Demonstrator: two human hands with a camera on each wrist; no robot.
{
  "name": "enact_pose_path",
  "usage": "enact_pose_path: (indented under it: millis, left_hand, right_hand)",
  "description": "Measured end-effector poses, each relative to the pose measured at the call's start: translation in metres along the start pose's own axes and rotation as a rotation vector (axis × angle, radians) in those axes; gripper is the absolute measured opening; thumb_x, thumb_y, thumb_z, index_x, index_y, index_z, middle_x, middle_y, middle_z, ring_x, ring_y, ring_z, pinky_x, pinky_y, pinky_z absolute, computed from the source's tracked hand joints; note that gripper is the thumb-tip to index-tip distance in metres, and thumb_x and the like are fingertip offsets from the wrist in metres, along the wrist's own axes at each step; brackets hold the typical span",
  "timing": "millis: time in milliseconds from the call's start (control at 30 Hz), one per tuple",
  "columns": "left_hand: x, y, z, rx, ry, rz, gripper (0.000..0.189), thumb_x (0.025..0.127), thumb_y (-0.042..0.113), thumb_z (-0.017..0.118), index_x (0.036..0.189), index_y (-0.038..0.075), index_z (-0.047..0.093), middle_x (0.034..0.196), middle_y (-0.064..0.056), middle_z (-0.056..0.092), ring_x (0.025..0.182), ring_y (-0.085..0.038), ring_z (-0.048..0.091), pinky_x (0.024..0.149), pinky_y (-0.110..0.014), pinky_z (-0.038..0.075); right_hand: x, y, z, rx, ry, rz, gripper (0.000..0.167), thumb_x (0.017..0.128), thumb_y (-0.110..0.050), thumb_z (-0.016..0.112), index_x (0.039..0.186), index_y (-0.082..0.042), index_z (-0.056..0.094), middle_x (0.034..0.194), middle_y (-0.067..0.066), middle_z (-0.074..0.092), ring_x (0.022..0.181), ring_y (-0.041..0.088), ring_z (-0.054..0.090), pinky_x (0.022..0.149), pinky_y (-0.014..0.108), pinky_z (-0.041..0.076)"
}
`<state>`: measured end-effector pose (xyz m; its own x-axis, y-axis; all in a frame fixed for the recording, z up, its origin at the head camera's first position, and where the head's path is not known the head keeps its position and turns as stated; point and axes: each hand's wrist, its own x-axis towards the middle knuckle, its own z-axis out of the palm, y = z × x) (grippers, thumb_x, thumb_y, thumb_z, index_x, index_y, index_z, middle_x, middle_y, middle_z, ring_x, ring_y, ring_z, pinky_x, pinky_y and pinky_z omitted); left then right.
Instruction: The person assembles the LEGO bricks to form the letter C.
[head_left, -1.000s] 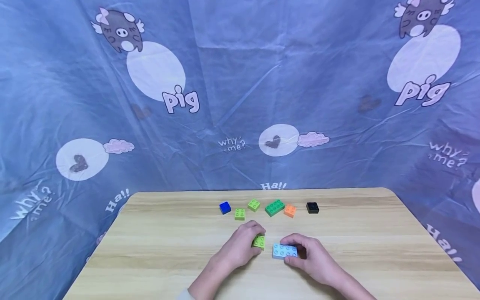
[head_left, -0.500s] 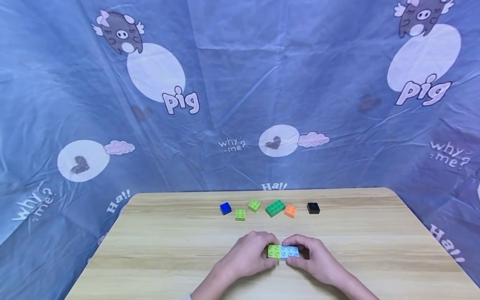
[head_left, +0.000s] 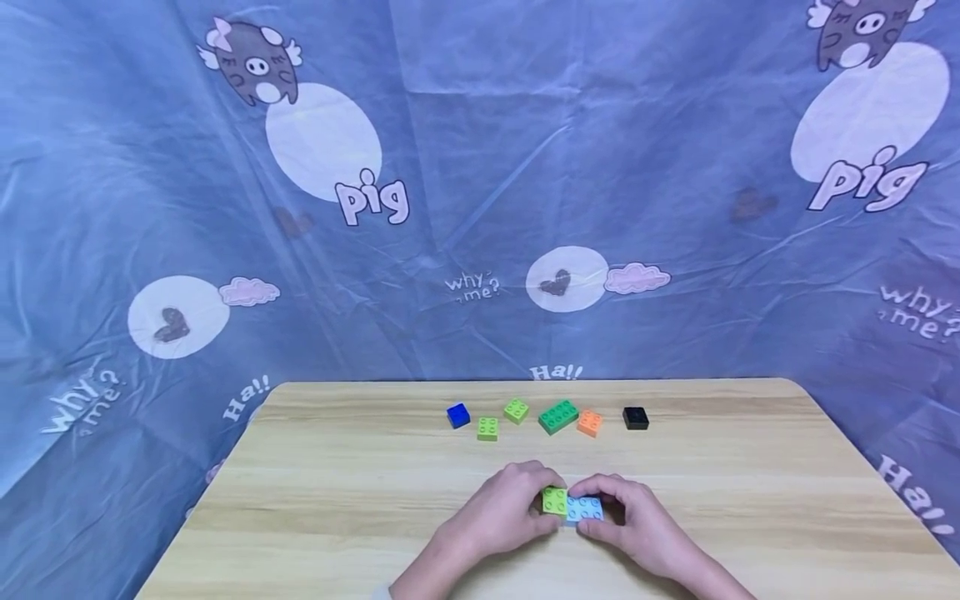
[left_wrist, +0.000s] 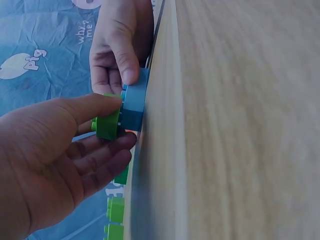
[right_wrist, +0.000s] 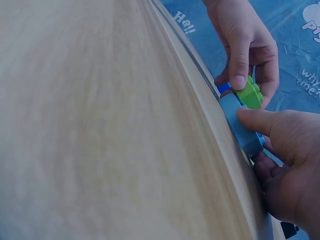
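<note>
In the head view my left hand pinches a lime-green 2x2 toy brick between thumb and fingers. My right hand grips the right end of a light blue 2x4 brick, which lies on the wooden table. The lime brick sits over the blue one's left end. Seen from the left wrist, the lime brick is right at the studs of the blue brick, with a few studs showing in between. In the right wrist view, the right thumb presses the blue brick's side.
Behind the hands, loose bricks lie in a rough row: blue, two lime ones, the nearer lime brick among them, a dark green brick, an orange brick and a black brick. A patterned blue curtain hangs beyond the table.
My left hand has moved right, bringing the lime brick from beside the blue brick to over its left end. The right hand has kept its grip, nearly in place.
</note>
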<state>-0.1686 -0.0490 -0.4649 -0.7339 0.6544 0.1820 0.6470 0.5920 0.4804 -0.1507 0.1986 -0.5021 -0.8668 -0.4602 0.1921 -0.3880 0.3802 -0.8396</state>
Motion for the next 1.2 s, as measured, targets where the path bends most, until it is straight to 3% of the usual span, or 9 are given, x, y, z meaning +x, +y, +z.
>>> enact_pose_path:
  millis: [367,567,867,1200]
  left_hand:
    - [0.003,-0.002,0.000,-0.016,0.019,0.034,0.033,0.090,0.022,0.087,0.122,0.015,0.079,0.097,0.015,0.070,0.078,0.008,0.056,0.071,-0.006,0.044]
    - [0.004,-0.003,-0.002,-0.043,-0.005,0.029,0.032,0.091,0.018,0.085,0.123,0.015,0.079,0.096,0.015,0.071,0.077,0.008,0.055,0.070,-0.007,0.045]
    - [-0.008,-0.003,0.009,-0.116,-0.081,-0.022,0.024,0.094,0.018,0.083,0.117,0.015,0.078,0.087,0.019,0.058,0.074,0.006,0.051,0.065,-0.010,0.045]
    - [-0.001,-0.003,0.007,-0.093,-0.117,-0.106,0.025,0.088,0.021,0.081,0.113,0.019,0.074,0.091,0.020,0.055,0.080,0.005,0.050,0.070,-0.014,0.046]
  right_hand:
    - [0.001,0.000,-0.002,0.005,0.005,-0.004,0.029,0.094,-0.030,0.082,0.121,-0.025,0.073,0.119,-0.004,0.073,0.104,0.008,0.064,0.087,0.023,0.052]
    - [0.001,0.002,0.000,0.037,0.018,-0.053,0.029,0.094,-0.025,0.082,0.121,-0.022,0.073,0.118,-0.001,0.074,0.102,0.009,0.065,0.085,0.023,0.053]
    - [-0.008,0.014,0.005,0.126,-0.100,0.007,0.030,0.096,-0.026,0.079,0.124,-0.017,0.073,0.120,0.001,0.073,0.104,0.004,0.062,0.087,0.021,0.053]
    - [0.001,0.015,-0.002,0.164,-0.128,-0.020,0.031,0.097,-0.024,0.079,0.126,-0.016,0.073,0.121,0.001,0.072,0.104,0.004,0.062,0.086,0.021,0.053]
